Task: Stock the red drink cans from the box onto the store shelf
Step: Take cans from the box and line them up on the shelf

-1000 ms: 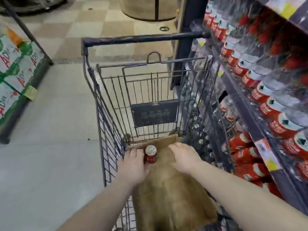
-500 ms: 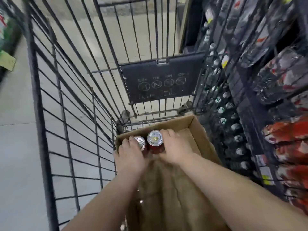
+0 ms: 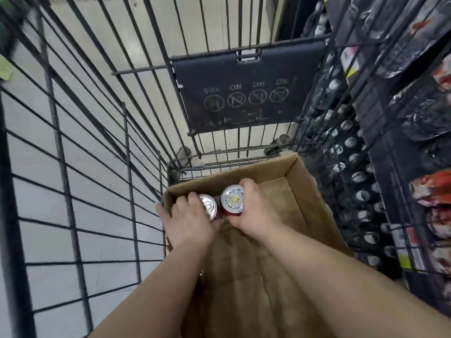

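Pale, smooth floor [image 3: 36, 154] shows through the black wire cart [image 3: 73, 167], and the store shelf [image 3: 390, 167] of bottles stands just beside it on my right. In the far left corner of the brown cardboard box [image 3: 305, 191], my left hand [image 3: 188, 220] curls round the first can [image 3: 208, 207] and my right hand [image 3: 256, 211] grips the second can [image 3: 233, 200] just beside it. Both stand upright, round silver tops facing me, red sides barely showing.

Right hand [image 3: 256, 213] left the box [image 3: 244, 173], now grips can [image 3: 232, 199]; left hand [image 3: 189, 220] now holds second can [image 3: 209, 208] beside it.
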A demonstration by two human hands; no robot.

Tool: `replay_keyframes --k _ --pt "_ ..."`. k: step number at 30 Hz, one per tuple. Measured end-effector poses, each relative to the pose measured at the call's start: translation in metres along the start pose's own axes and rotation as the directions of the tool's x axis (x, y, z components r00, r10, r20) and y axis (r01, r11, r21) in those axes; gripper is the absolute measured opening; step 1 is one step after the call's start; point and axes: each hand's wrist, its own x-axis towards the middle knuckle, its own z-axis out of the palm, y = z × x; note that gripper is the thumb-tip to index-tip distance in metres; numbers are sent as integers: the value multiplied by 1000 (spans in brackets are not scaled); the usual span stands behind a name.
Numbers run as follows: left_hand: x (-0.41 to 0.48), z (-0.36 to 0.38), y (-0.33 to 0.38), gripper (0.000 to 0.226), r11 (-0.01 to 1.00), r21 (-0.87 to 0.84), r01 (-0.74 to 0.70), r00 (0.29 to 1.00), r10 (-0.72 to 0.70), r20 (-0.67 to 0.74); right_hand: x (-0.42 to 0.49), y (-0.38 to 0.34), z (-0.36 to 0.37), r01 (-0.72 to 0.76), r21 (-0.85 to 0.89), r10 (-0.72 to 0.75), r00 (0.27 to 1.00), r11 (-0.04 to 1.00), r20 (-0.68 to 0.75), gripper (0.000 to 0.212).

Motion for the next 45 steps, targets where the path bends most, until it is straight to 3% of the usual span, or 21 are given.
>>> replay_keyframes --k 7,15,20,23,31,37,41,45 --pt "-23 -38 -7 63 962 -254 -97 995 89 -43 -48 -8 -31 -32 20 34 994 999 -101 70" --pt "-67 -119 -11 69 939 -256 -229 972 205 -116 -140 -45 -96 -81 76 99 960 994 -261 77" --pt "-122 -185 -25 65 867 -290 -406 912 363 -191 -234 -77 -132 -141 156 194 891 978 -409 76" --pt "-159 -225 -34 54 789 -279 -548 834 491 -251 -293 -95 -150 -177 191 250 837 965 -487 76" --pt "-242 -294 -40 52 599 -225 -768 640 721 -265 -434 -130 -165 -221 368 419 636 903 -648 78" --pt "-313 -320 -28 53 414 -189 -890 448 870 -205 -550 -143 -157 -299 466 554 456 833 -697 77" --pt "-379 -323 -21 68 245 -196 -950 282 941 -189 -632 -148 -135 -324 531 619 318 783 -718 72" --pt "-461 -318 -29 64 88 -164 -982 113 982 -153 -719 -153 -97 -350 606 689 202 715 -696 63"
